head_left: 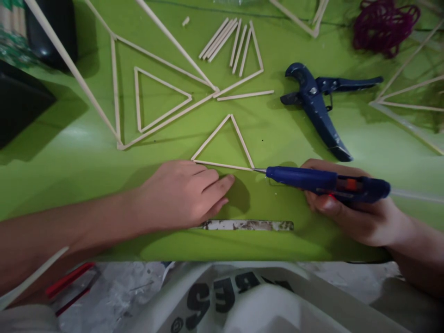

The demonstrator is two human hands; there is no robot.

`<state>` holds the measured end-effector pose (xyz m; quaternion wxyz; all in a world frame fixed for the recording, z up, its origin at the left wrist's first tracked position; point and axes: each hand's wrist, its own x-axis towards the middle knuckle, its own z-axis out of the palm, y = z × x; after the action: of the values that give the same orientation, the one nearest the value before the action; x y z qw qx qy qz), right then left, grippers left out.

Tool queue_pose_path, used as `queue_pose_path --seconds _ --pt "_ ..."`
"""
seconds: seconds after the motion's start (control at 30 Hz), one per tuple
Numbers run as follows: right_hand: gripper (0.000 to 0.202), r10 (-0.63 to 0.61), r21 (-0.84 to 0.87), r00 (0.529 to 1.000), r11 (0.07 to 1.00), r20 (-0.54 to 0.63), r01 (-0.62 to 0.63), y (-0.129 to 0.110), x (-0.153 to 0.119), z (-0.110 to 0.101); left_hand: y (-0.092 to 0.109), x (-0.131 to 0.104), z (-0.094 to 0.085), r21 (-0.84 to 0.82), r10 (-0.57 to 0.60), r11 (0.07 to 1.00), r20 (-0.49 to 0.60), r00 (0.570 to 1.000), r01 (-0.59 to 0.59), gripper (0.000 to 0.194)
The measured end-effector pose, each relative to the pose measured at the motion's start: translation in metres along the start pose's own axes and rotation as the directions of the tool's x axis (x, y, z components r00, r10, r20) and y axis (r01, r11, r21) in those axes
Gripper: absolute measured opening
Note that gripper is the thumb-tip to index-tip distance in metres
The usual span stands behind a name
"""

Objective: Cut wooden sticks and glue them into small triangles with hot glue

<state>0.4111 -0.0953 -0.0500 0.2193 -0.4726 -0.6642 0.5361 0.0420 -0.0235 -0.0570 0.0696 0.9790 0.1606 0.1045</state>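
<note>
My right hand (347, 208) is wrapped round a blue hot glue gun (301, 179). The nozzle meets the right corner of a small triangle of thin wooden sticks (222, 165). At that triangle's base lies my left hand (194, 192), palm down with fingers extended; its knuckles are close to the left corner, though exact contact is hard to see. Just below the left hand is a narrow, stained flat tool (249, 225), its left end hidden. Another small stick triangle (138, 99) rests inside a larger wooden frame (166, 119) farther left.
Several short sticks (222, 39) lie at the back, with one loose stick (246, 95) nearer. A dark blue pipe cutter (315, 101) is right of centre. Purple cord (385, 27) and more stick frames (405, 104) occupy the right side. Black objects (21, 101) stand at left.
</note>
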Motion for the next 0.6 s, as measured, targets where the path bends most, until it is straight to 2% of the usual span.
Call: queue_pose_path --seconds 0.27,0.47,0.6 --pt "0.021 -0.024 -0.005 1.000 1.000 -0.009 0.024 -0.001 0.003 0.001 -0.002 -0.002 0.002 -0.014 0.008 1.000 0.013 1.000 -0.008 0.037" --pt "0.016 -0.118 -0.010 0.992 0.993 -0.031 0.118 -0.009 0.008 0.004 -0.001 -0.001 0.001 -0.019 0.011 1.000 0.010 1.000 -0.011 0.035" --pt "0.013 -0.114 0.001 0.993 0.993 -0.037 0.114 -0.011 0.009 0.004 -0.001 0.000 0.000 -0.007 0.017 1.000 -0.001 1.000 -0.017 0.035"
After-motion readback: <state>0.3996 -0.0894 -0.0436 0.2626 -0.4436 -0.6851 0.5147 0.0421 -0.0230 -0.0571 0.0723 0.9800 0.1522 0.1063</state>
